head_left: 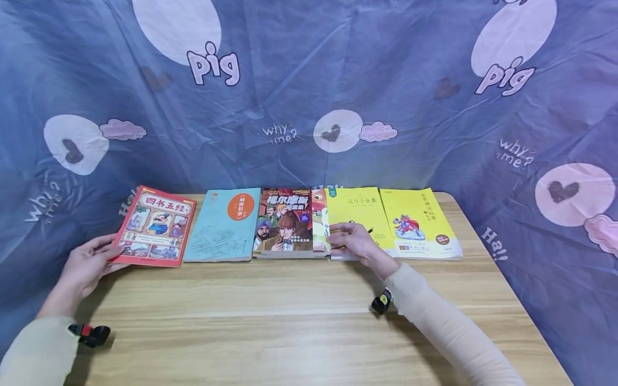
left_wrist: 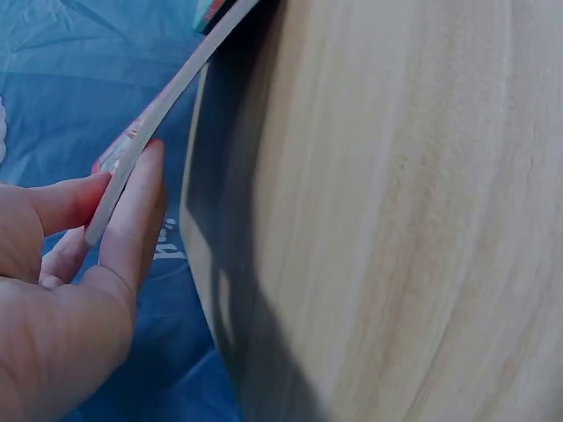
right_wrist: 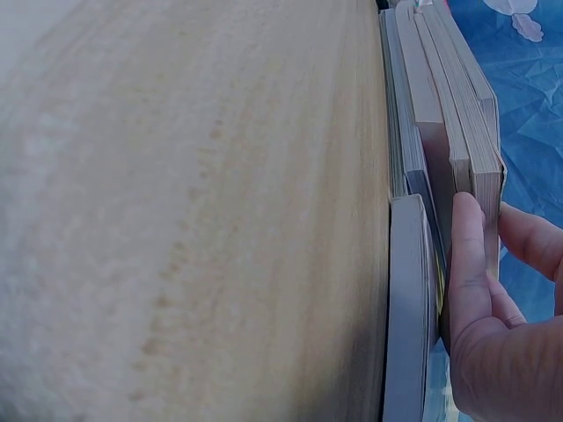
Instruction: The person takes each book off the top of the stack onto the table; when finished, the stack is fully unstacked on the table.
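My left hand [head_left: 87, 265] pinches the left edge of a red picture-cover book [head_left: 156, 230], thumb on one face and fingers on the other. The book tilts up from the table's left end; its page edge shows in the left wrist view. At the middle of the row, my right hand [head_left: 359, 245] grips the right edge of a pale, colourful-covered book [head_left: 319, 206]. A dark comic-style book [head_left: 285, 222] with a detective on its cover overlaps that book. In the right wrist view, thumb and fingers straddle stacked page blocks [right_wrist: 482, 176], raised at the hand's side.
A light-blue book [head_left: 224, 228] lies between the red and dark ones. Two yellow books, one [head_left: 357, 201] partly behind my right hand and another [head_left: 420, 222], lie at the right. Behind the wooden table [head_left: 241, 321] hangs a blue printed cloth [head_left: 289, 80].
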